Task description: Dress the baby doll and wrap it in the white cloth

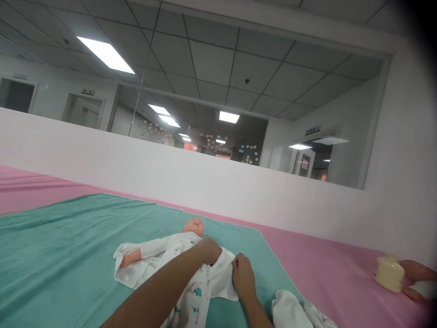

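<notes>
The edge of the white cloth [223, 275] was pinched closed by the right hand [243, 275], a neat hold for keeping the fabric smooth, while the baby doll [193, 226] lay directly beneath the left hand [210, 251], whose hidden fingers left its grip impossible to tell.

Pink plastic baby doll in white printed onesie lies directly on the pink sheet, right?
Not quite: the head view shows the pink plastic baby doll in the white printed onesie lying on a teal towel, not directly on the pink sheet. The towel lies on the sheet.
</notes>
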A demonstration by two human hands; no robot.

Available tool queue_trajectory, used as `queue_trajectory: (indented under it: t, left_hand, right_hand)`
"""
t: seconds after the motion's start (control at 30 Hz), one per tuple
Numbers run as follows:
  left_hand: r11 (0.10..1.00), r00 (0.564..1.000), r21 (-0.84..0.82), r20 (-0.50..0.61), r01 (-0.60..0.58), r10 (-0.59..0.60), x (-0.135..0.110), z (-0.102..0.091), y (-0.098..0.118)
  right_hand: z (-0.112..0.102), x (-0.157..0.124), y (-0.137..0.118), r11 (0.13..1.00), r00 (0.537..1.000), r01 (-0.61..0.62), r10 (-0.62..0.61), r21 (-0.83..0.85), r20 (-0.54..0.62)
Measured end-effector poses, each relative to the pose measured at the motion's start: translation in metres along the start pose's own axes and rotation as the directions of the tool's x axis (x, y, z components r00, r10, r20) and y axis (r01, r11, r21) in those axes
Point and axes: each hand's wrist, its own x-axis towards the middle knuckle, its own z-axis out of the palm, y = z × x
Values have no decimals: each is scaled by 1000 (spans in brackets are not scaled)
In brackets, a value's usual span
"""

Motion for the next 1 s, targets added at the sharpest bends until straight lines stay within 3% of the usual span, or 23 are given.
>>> queue_trajectory:
  t: [0.27,0.47,0.7,0.8,1.0]
  left_hand:
    - [1000,999,-9,51,15,-15,-30,-28,-25]
    - [995,993,-72,98,74,-66,-59,-42,-48]
    - [985,990,-100,-10,139,-140,-90,-53,-75]
    - [991,991,-42,-44,127,-129,-83,-53,-66]
    - [995,999,90,-20,49,-48,-43,-32,-13]
  right_hand:
    - [4,5,6,989,987,-142,145,44,-71]
    - [10,7,18,959,961,-278,278,50,11]
    - [16,13,26,939,937,-341,344,-53,67]
    - [17,14,26,945,938,-328,327,-13,116]
    - [13,15,34,927,941,-331,311,175,130]
